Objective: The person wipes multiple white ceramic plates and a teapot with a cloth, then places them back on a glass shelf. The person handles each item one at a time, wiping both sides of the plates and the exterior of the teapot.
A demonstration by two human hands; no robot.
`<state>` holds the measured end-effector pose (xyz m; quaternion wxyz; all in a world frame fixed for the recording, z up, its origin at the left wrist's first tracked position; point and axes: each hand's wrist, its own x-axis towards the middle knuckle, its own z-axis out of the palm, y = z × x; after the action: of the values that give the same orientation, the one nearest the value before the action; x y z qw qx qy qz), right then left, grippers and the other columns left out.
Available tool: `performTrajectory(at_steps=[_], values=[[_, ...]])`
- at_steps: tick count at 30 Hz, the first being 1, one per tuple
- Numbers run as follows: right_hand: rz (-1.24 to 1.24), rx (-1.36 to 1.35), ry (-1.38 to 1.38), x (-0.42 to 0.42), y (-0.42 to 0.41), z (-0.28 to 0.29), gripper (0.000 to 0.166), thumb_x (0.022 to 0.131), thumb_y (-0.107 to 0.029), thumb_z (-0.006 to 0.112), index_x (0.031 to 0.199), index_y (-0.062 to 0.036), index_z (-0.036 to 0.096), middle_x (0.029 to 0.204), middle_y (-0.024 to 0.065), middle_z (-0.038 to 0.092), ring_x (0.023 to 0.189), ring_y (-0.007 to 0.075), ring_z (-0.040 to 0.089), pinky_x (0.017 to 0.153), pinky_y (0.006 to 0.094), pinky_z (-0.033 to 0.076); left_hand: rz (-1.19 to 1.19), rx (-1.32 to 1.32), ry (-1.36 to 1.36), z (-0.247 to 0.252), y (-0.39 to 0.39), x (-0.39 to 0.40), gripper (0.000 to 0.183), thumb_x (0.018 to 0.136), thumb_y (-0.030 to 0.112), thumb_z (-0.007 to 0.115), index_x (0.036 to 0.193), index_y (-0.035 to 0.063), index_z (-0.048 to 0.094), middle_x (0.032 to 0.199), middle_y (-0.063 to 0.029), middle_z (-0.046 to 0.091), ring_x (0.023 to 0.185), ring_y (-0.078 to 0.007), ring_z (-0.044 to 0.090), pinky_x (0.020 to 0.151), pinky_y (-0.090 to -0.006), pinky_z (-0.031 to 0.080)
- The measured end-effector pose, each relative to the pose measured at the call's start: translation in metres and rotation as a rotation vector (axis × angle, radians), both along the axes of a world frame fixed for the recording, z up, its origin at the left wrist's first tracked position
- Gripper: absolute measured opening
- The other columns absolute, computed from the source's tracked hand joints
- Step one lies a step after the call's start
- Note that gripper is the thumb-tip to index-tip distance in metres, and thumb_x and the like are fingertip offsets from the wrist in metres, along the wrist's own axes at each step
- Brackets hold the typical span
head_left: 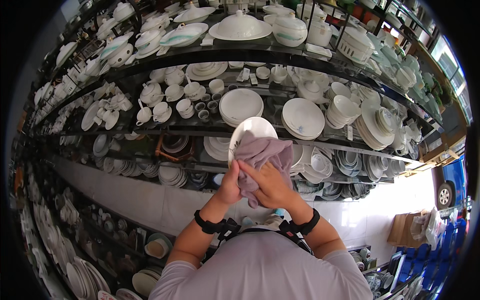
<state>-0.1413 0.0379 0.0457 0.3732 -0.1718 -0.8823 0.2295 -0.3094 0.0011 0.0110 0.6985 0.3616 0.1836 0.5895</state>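
Near the middle of the head view, my left hand (229,183) grips the lower left edge of a white oval plate (255,126) with a dark sprig pattern at its left side. The plate is tilted, and its lower part lies hidden behind a mauve cloth (268,150). My right hand (272,185) presses the bunched cloth against the plate, fingers spread over the fabric. Just beyond the plate stand a stack of round white plates (241,105) and, to the right, another stack with a blue floral mark (303,118).
Dark shelves (210,132) hold white cups (184,107), stacked bowls (343,108) and lidded tureens (290,30). More crockery crowds the shelves at the lower left, including stacked plates (146,281). A cardboard box (403,228) stands on the tiled floor (146,198) at the right.
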Motion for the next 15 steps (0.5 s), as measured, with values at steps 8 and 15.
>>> performTrajectory(at_steps=[8, 15], values=[[-0.174, -0.405, 0.211, 0.049, 0.014, -0.045, 0.078, 0.082, 0.007, 0.053, 0.157, -0.0064, 0.036, 0.150, 0.0173, 0.048, 0.141, 0.0340, 0.044, 0.119, 0.0410, 0.030, 0.198, 0.031, -0.109, 0.017, 0.005, -0.013, 0.088, 0.100, 0.065, 0.045, 0.160, 0.0053, 0.020, 0.160, -0.0163, 0.036, 0.143, -0.0354, 0.042, 0.117, -0.0527, 0.037], [0.031, -1.141, 0.826, 0.080, 0.035, -0.036, 0.080, 0.084, 0.014, 0.046, 0.160, -0.0035, 0.027, 0.157, 0.0145, 0.039, 0.144, 0.0222, 0.040, 0.119, 0.0347, 0.030, -0.184, -0.159, -0.270, -0.019, 0.018, -0.008, 0.073, 0.105, 0.051, 0.047, 0.157, 0.0043, 0.028, 0.154, -0.0163, 0.046, 0.138, -0.0309, 0.050, 0.114, -0.0472, 0.041]])
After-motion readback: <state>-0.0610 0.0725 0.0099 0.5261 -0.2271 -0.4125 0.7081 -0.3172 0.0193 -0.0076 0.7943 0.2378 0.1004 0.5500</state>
